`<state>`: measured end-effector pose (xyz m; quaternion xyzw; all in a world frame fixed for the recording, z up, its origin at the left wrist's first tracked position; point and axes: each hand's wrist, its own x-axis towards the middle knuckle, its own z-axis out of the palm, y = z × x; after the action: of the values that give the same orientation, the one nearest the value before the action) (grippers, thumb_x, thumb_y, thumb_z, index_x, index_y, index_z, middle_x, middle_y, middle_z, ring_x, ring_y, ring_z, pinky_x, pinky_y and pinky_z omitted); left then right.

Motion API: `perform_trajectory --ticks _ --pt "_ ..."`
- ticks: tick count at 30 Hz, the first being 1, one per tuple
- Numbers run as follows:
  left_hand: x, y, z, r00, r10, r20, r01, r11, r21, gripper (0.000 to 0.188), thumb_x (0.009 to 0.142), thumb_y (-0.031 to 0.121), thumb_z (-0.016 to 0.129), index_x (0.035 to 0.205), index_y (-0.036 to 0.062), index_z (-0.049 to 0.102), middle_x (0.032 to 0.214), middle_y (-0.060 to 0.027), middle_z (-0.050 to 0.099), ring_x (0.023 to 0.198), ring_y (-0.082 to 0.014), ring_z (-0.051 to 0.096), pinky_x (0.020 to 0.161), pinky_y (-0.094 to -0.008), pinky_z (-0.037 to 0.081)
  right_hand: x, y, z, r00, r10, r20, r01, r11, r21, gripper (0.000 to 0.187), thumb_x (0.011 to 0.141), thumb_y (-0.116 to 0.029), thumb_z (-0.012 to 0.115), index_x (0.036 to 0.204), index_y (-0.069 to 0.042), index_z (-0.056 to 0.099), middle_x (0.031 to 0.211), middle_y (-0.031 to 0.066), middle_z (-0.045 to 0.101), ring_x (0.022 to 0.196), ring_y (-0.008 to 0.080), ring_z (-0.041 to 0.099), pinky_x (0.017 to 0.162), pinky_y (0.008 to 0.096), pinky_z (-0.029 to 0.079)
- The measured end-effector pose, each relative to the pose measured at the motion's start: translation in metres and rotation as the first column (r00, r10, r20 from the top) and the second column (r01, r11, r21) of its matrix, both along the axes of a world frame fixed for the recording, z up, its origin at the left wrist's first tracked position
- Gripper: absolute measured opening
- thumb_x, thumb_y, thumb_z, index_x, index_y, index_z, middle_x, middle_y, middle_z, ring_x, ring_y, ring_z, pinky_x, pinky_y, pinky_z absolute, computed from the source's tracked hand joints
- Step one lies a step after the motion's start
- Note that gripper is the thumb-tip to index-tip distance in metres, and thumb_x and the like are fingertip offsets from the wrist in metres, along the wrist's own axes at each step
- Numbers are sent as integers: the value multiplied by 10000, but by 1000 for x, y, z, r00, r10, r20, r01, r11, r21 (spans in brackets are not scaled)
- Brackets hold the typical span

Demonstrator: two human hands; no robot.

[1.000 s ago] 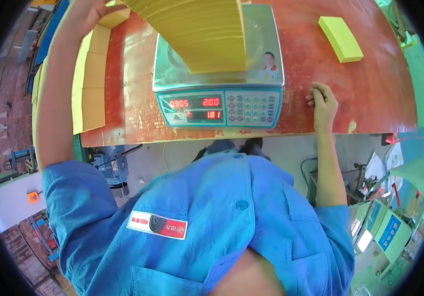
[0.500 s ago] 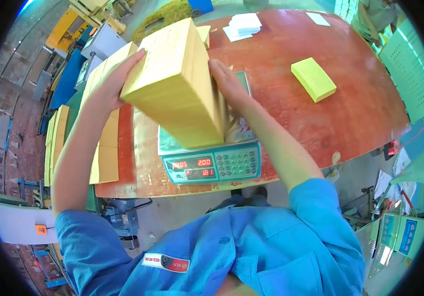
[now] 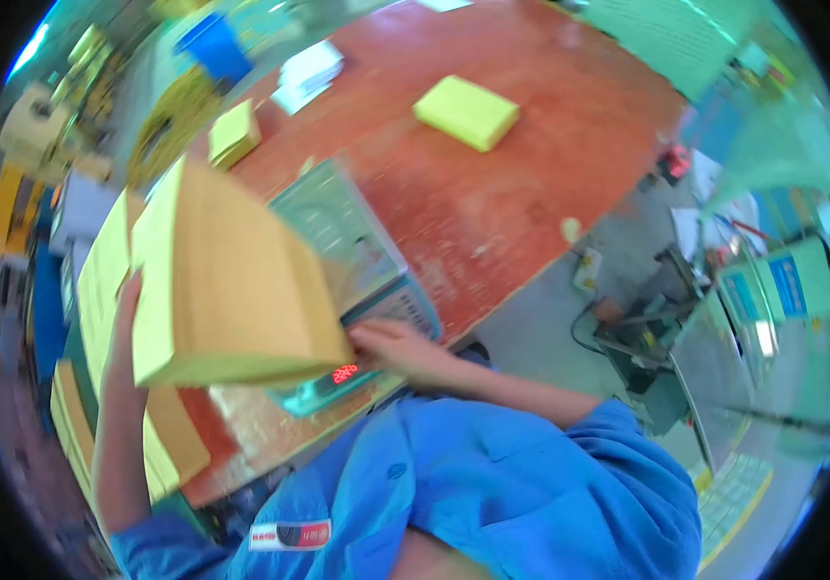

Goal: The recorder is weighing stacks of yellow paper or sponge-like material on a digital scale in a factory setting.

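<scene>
Thick stack of tan envelopes (image 3: 227,280) is held up off the scale (image 3: 362,280), over its left side and the near-left part of the surface (image 3: 531,184). Broad tan face up and tilted, long axis running from near-right up toward far-left; yellow paper edges show along the near and left sides. Paper looks matte, flat, rectangular.

Left hand (image 3: 125,319) presses flat against the stack's left edge, fingers extended. Right hand (image 3: 391,346) sits at the stack's near-right corner, just over the scale keypad; can't tell its grip, the stack hides the fingers.

Scale: grey-green metal platter, red lit display at front. Surface is red-brown, scuffed. Yellow rectangular block (image 3: 465,112) lies far right, well apart. More yellow sheet stacks (image 3: 96,290) lie left of the scale.
</scene>
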<state>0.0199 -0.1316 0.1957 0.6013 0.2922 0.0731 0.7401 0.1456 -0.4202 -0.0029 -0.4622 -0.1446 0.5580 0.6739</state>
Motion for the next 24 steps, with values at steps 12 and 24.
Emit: perform_trajectory --ticks 12,24 --pt "65 -117 -34 958 129 255 -138 990 21 510 971 386 399 1375 77 438 1253 -74 571 1118 -204 587 918 -366 510 121 -110 50 963 -109 247 85 991 108 434 958 -319 572 1248 3 566 1082 1 603 1021 100 529 858 279 440" --pt "430 -286 -106 955 27 296 134 851 -508 595 961 545 423 1410 154 427 1353 -69 542 1203 -276 539 964 -471 461 518 -260 14 875 -76 478 155 980 -127 394 896 -348 615 1092 -10 664 872 -11 583 746 96 487 684 266 397"
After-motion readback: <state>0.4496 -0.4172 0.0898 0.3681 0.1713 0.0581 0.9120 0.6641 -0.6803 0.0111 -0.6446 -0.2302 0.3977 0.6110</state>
